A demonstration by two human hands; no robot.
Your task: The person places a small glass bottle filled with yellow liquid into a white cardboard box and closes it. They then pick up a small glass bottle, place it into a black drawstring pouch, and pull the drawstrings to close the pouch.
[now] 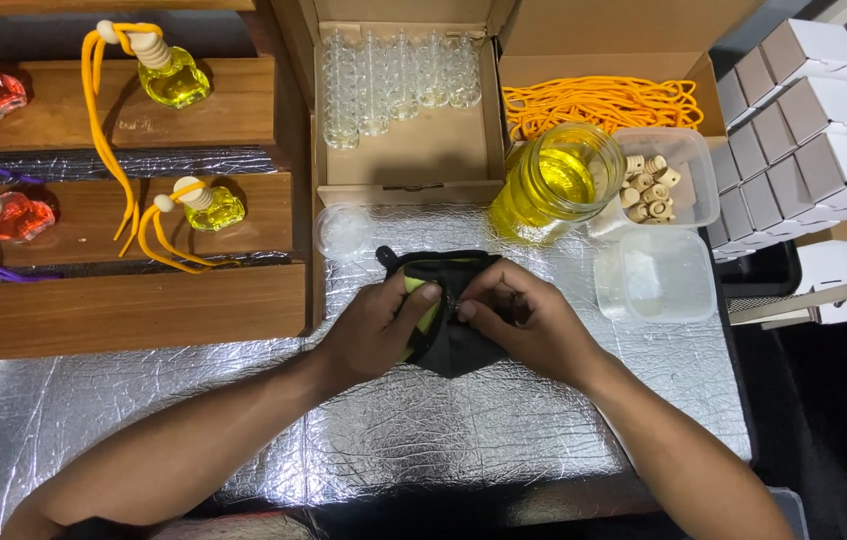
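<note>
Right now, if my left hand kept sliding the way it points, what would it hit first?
The left hand points up and right across the black cloth, so it would probably meet the right hand first; their fingertips are nearly touching.

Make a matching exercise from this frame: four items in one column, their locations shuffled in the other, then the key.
Items
1. black and yellow-green cloth pouch
2. glass jar of yellow liquid
3. coil of orange cord
4. small clear glass bottles

Places
A. in the open cardboard box at top centre
B. held between the left hand and right hand over the silver foil mat
C. in the cardboard box behind the jar
D. at the far edge of the foil mat, beside a clear plastic tub of wooden caps

Pairs: 1-B, 2-D, 3-C, 4-A
</note>
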